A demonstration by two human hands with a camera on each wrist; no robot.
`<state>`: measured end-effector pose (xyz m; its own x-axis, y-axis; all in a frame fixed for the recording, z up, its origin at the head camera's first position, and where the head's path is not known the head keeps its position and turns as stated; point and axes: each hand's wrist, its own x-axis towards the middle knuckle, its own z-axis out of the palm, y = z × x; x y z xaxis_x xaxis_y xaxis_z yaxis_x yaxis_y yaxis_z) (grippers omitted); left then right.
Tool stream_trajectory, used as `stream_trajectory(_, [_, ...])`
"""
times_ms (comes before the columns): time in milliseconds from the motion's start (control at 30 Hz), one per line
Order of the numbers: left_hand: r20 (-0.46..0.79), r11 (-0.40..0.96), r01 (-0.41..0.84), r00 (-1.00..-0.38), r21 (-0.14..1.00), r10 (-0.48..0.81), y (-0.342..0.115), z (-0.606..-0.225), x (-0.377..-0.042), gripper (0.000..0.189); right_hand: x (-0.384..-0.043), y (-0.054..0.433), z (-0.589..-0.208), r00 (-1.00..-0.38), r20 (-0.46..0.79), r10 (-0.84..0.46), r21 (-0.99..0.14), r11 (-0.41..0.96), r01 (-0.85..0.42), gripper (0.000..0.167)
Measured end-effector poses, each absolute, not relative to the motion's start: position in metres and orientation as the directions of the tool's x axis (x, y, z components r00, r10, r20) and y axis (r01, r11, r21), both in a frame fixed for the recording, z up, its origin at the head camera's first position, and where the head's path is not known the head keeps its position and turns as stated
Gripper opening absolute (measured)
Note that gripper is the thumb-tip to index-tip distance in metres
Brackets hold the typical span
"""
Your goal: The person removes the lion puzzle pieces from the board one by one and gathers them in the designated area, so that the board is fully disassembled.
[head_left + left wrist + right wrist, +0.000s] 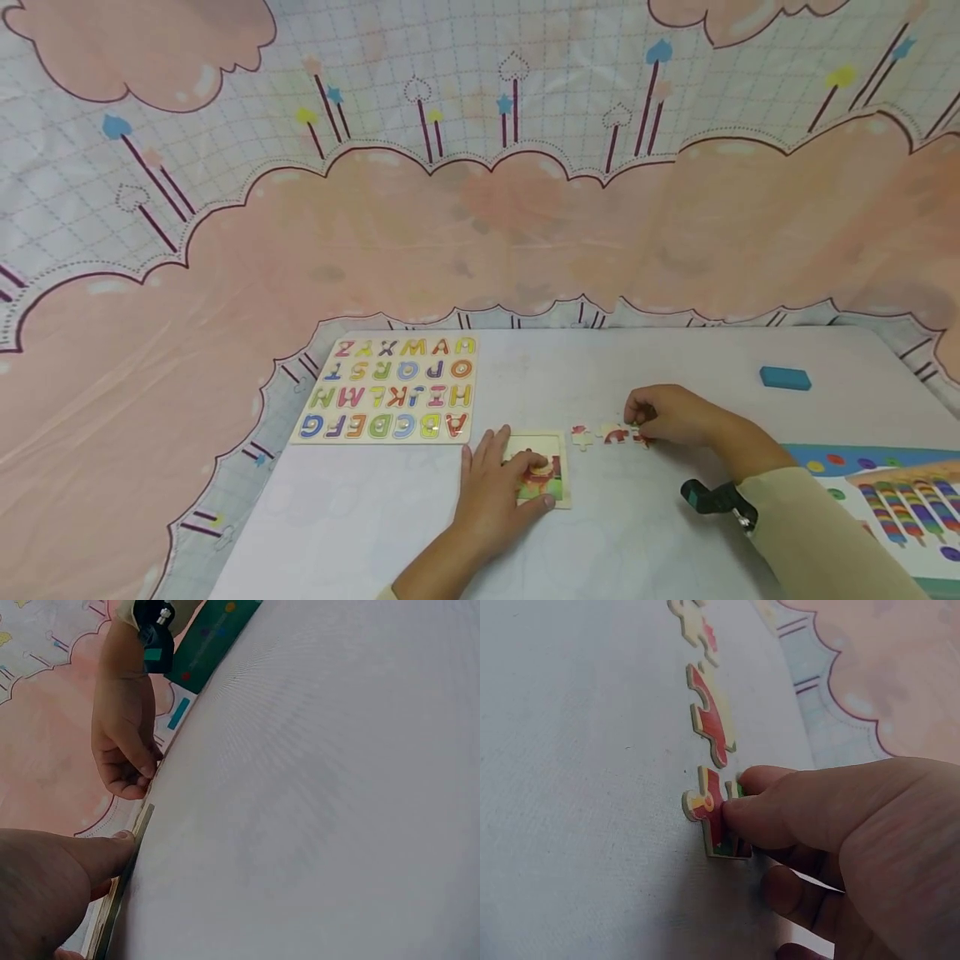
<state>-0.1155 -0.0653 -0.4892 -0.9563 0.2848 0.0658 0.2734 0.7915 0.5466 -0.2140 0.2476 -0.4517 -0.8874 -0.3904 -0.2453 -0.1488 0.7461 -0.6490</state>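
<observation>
Hands: left (491, 490) spread on puzzle tray (566, 473), right (672, 414) pinching jigsaw piece (712, 817), board (390, 412) apparently lettered A–Z

We list: one wooden puzzle tray (566, 475), flat under the left hand (491, 492), apparently part-filled; two loose jigsaw pieces (713, 727), red and cream, flat in a row to its right; one red-and-green piece (712, 814), ending the row, pinched by the right hand (678, 417).

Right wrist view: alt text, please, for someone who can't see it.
The right hand pinches the edge of a partly red jigsaw piece. Two more pieces line up beyond it on the white table, and pink patterned cloth fills the upper right.
</observation>
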Motion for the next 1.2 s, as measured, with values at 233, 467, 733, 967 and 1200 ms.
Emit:
stream_trajectory(233, [0.054, 0.806, 0.267, -0.958, 0.528, 0.283, -0.063, -0.486, -0.115, 0.039, -0.213, 0.248, -0.452, -0.896, -0.228, -0.381, -0.65, 0.745, -0.152, 0.018])
stream_trajectory(467, [0.047, 0.819, 0.258, -0.961, 0.512, 0.273, -0.059, -0.482, -0.114, 0.037, -0.213, 0.248, -0.45, -0.916, -0.16, -0.369, -0.659, 0.731, -0.179, 0.014])
stream_trajectory(733, [0.082, 0.813, 0.252, -0.966, 0.525, 0.246, -0.056, -0.485, -0.112, 0.028, -0.215, 0.243, -0.453, -0.927, -0.083, -0.366, -0.674, 0.706, -0.219, 0.014])
stream_trajectory(967, [0.104, 0.81, 0.264, -0.964, 0.523, 0.246, -0.059, -0.487, -0.112, 0.028, -0.216, 0.236, -0.448, -0.92, -0.085, -0.382, -0.688, 0.69, -0.223, 0.014])
stream_trajectory(1200, [0.112, 0.801, 0.239, -0.971, 0.549, 0.212, -0.07, -0.484, -0.109, 0.029, -0.213, 0.225, -0.445, -0.895, -0.118, -0.43, -0.735, 0.644, -0.212, 0.014])
